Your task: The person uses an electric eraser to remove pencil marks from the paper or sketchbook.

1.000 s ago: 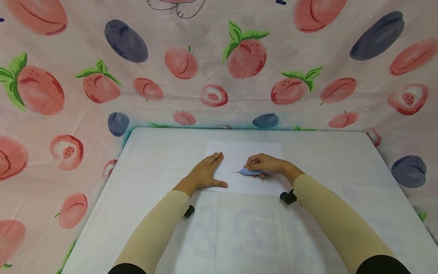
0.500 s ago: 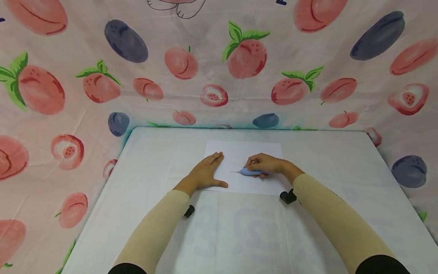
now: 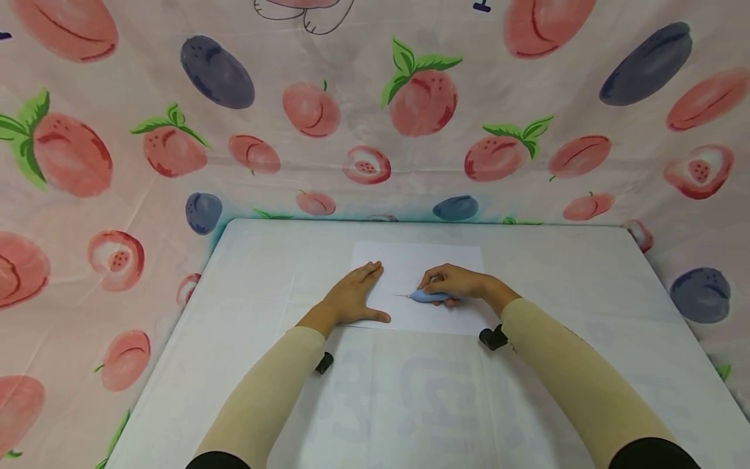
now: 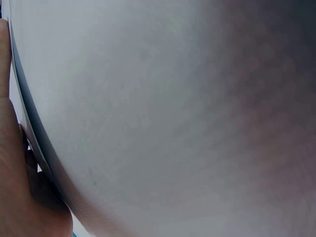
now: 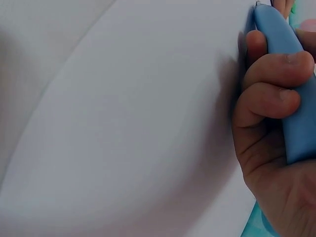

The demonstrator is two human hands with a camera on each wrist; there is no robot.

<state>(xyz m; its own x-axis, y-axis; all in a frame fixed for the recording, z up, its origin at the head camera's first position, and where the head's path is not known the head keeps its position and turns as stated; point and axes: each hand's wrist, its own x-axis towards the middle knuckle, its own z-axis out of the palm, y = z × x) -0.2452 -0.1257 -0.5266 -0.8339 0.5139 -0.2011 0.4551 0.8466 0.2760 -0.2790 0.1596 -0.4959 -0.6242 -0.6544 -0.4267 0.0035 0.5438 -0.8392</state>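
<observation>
A white sheet of paper (image 3: pixel 422 260) lies on the white table. My left hand (image 3: pixel 350 296) rests flat on its left part, thumb spread from the fingers; the left wrist view shows only part of this hand (image 4: pixel 19 173) at the edge. My right hand (image 3: pixel 459 281) grips a tool with a thick, smooth blue handle (image 3: pixel 430 296) and a small metallic tip, which points left towards the left hand. A thin dark line extends left from the tip; I cannot tell whether it is a needle or a mark. In the right wrist view, curled fingers wrap the blue handle (image 5: pixel 279 29).
The white-covered table (image 3: pixel 281 260) extends around the paper. Behind it hangs a fruit-patterned cloth (image 3: pixel 363 111). Black devices sit at the left wrist (image 3: pixel 324 363) and the right wrist (image 3: pixel 493 337).
</observation>
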